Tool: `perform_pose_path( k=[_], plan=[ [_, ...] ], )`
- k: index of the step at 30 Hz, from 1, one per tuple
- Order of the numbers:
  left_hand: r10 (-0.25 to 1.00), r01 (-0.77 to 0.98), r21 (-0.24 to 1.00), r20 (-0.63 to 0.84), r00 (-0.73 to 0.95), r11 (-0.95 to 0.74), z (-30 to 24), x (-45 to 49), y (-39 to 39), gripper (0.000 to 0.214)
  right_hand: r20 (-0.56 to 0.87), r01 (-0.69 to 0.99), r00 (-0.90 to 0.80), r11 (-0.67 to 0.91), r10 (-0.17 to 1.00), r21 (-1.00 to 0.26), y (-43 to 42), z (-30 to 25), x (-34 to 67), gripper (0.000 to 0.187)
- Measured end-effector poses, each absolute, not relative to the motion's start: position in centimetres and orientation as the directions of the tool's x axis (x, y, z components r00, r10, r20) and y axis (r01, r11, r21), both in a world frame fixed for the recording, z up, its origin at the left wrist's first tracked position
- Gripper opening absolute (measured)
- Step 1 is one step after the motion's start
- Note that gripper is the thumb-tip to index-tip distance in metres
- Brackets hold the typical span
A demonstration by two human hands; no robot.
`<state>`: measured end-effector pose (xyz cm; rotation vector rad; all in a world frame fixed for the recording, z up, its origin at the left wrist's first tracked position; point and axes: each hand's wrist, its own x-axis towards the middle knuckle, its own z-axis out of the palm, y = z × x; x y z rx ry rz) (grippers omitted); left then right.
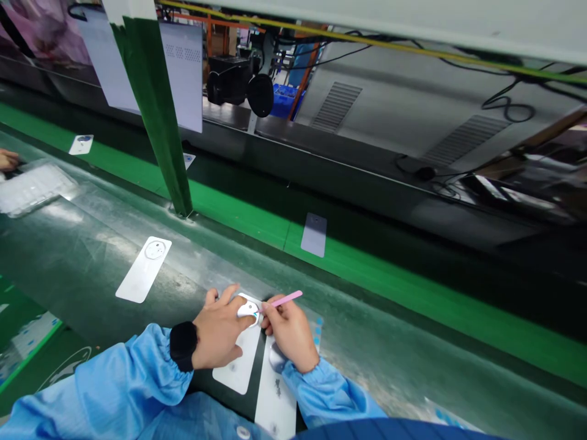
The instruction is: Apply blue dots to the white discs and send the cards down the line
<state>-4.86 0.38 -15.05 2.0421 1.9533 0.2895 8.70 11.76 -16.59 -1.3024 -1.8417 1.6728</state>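
A white phone back panel [239, 366] with a round camera area lies on the bench under my hands. My left hand [219, 333], fingers spread, presses on the panel, two fingertips at the camera area. A slim pink tool [288, 298], which looks like tweezers, is gripped in my right hand [291, 330]. Its thin tip points at the camera area, near a small blue spot. Beneath my right hand and forearm lies a long white sheet [276, 397] with dark marks, partly hidden. A clear strip with blue dots [318, 330] shows beside my right wrist.
Another white phone panel [144, 269] lies to the left on the bench. Beyond the bench runs a green conveyor belt [238, 214] carrying more panels, one nearby [314, 234]. A green post [153, 110] rises at its edge. Clear trays [34, 186] and another person's hand [8, 160] are far left.
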Motion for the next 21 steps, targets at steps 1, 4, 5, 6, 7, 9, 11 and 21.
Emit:
perform_pose_path(
  k=[1,4,5,6,7,9,11,21],
  plan=[
    [0.997,0.938,0.345,-0.062,0.055,-0.03,-15.0,-4.8,0.4,0.049,-0.318,0.393,-0.527,-0.106,0.788,-0.914,11.7,-16.5,8.7,0.025],
    [0.995,0.943,0.331,-0.088,0.051,-0.019,-14.7,-4.7,0.5,0.049,-0.306,0.377,-0.53,-0.104,0.791,-0.92,11.6,-16.5,8.7,0.027],
    [0.994,0.946,0.324,-0.101,0.05,-0.014,-14.6,-4.7,0.6,0.049,-0.309,0.365,-0.531,-0.116,0.789,-0.924,11.7,-16.5,8.7,0.029],
    [0.992,0.948,0.317,-0.117,0.05,-0.01,-14.5,-4.7,0.7,0.048,-0.314,0.347,-0.53,-0.136,0.787,-0.928,11.8,-16.6,8.8,0.031],
    [0.99,0.951,0.308,-0.134,0.052,-0.008,-14.4,-4.6,0.8,0.048,-0.321,0.321,-0.53,-0.165,0.785,-0.933,11.9,-16.7,8.9,0.033],
    [0.984,0.957,0.289,-0.168,0.053,-0.002,-14.2,-4.6,0.9,0.048,-0.329,0.256,-0.53,-0.223,0.782,-0.941,12.1,-16.9,9.2,0.038],
    [0.98,0.964,0.266,-0.193,0.051,0.002,-14.1,-4.5,1.0,0.049,-0.323,0.198,-0.529,-0.256,0.785,-0.946,12.3,-17.1,9.4,0.042],
    [0.955,0.982,0.187,-0.294,0.034,0.023,-13.0,-4.3,1.2,0.052,-0.302,0.078,-0.535,-0.31,0.789,-0.948,12.2,-17.6,9.3,0.049]
  ],
)
